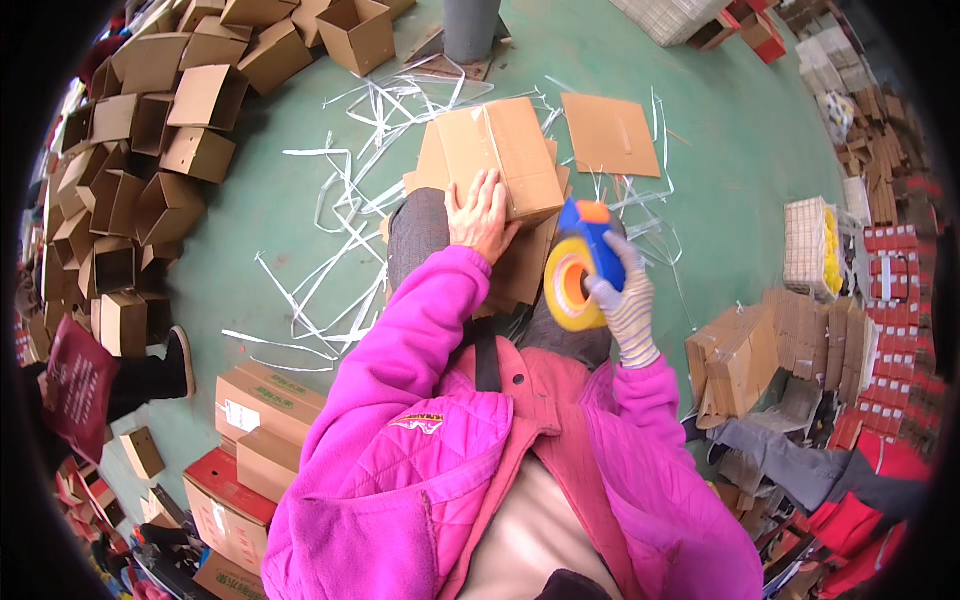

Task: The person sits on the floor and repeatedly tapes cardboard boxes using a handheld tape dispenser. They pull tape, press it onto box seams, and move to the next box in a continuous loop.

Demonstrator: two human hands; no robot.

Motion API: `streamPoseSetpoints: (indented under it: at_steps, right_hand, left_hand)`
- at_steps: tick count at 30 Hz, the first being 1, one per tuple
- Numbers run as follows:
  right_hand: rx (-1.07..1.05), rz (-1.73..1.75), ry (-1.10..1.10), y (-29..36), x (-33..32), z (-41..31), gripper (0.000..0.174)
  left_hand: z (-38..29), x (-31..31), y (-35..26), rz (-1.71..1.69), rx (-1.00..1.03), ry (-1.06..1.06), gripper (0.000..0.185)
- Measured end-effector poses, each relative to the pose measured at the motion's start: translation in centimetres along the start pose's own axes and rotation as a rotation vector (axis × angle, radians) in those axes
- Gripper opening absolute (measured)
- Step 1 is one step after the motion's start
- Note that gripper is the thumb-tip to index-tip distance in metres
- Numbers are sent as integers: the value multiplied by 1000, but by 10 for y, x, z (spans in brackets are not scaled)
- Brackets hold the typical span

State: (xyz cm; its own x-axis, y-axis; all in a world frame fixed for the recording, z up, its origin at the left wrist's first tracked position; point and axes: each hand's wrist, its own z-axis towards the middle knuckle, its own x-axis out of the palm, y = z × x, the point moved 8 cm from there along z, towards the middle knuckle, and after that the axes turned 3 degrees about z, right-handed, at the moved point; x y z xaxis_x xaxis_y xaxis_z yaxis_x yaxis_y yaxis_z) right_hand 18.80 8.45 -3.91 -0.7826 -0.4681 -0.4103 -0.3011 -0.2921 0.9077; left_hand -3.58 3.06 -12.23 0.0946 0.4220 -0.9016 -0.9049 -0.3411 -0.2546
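Observation:
A brown cardboard box [499,154] rests in front of me at my knees, a strip of clear tape along its upper seam. My bare left hand [481,216] lies on its near face with the fingers spread slightly, pressing against it and not wrapped round it. To the right of the box, my right hand [626,296], in a striped knit glove, grips a blue tape dispenser [606,251] with an orange part and a yellow roll of packing tape. The dispenser is a little blurred. Flattened cardboard [517,262] shows beneath the box.
White plastic strapping [349,195] litters the green floor around a cardboard sheet [611,135]. Open boxes [154,64] are heaped at left, closed cartons [262,405] at lower left. Bundled flat cardboard [731,360] stands at right, near a seated person's leg. Another person's foot shows at left.

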Motion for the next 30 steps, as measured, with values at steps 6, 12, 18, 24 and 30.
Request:
streamPoseSetpoints:
  at_steps: [6,12,18,24,30]
  right_hand:
    - [-248,-97,-71,78,40,77,63]
    - [-380,-392,-63,82,127,155,53]
    - [-252,-503,-77,85,185,301,55]
    - [-240,-461,47,74,161,243,55]
    - [-254,-265,50,68,94,136,56]
  left_hand:
    - [-14,-8,3,-209,11,-236,53]
    - [-13,-13,11,-270,-12,-295,46]
    - [-5,-9,20,-285,-42,-225,47]
    - [-7,-4,22,-297,-58,-223,52]
    - [-10,-14,13,-267,21,-226,49]
